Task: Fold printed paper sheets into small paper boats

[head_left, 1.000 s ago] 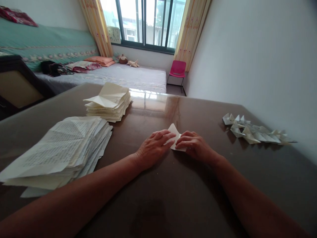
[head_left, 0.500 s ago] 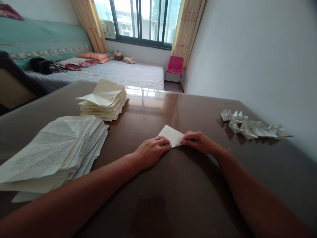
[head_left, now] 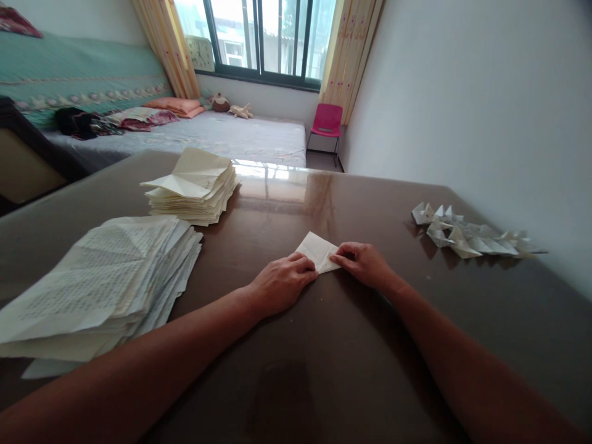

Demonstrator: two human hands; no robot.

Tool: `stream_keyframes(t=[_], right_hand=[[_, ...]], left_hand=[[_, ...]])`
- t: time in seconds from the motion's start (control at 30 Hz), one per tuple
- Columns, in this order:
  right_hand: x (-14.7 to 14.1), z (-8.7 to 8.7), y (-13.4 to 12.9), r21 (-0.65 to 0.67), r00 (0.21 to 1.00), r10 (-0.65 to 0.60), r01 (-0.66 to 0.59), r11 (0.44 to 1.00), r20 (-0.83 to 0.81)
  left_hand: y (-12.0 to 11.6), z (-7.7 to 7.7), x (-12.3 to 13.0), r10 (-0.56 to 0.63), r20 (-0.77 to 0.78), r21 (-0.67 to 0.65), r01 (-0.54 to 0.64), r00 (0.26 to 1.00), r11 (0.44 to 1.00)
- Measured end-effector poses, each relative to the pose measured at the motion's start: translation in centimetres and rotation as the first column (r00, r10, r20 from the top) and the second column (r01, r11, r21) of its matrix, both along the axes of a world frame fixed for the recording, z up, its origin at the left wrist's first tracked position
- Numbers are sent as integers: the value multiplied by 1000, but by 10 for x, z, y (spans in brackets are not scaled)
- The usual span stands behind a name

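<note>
A small cream folded paper (head_left: 315, 246) lies near the middle of the brown glossy table (head_left: 287, 320). My left hand (head_left: 287, 277) rests on its lower left edge, fingers closed together on the paper. At its right corner, the thumb and fingers of my right hand (head_left: 363, 262) are pinched on a folded part of the same sheet. Faint print shows on the paper between the two hands. The fingertips of my left hand partly cover its near edge.
Left of my hands are a large stack of printed sheets (head_left: 106, 265) and a smaller cream stack (head_left: 194, 191). Several folded paper shapes (head_left: 476, 237) stand at the right, near the wall. Beyond the table are a bed (head_left: 240, 135) and a pink chair (head_left: 327, 120).
My right hand has moved slightly left, its fingertips now further in over the paper, and the right corner is folded differently. My left hand has barely moved.
</note>
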State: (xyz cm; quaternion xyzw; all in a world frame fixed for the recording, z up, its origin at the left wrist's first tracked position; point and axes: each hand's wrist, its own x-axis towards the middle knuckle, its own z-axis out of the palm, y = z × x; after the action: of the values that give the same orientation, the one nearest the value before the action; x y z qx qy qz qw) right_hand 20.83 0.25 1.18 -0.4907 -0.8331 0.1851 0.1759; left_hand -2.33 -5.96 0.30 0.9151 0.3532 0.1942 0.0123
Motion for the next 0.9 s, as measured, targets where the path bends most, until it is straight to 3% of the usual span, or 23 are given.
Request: stream_keyframes(t=[0.4, 0.9], right_hand=[[-7, 0, -3, 78, 984, -108, 98, 992, 141], [-12, 2, -6, 76, 968, -157, 145, 987, 195]], left_hand=[[-2, 2, 1, 23, -8, -22, -24, 1000, 999], [-3, 4, 2, 42, -12, -2, -42, 999, 999]])
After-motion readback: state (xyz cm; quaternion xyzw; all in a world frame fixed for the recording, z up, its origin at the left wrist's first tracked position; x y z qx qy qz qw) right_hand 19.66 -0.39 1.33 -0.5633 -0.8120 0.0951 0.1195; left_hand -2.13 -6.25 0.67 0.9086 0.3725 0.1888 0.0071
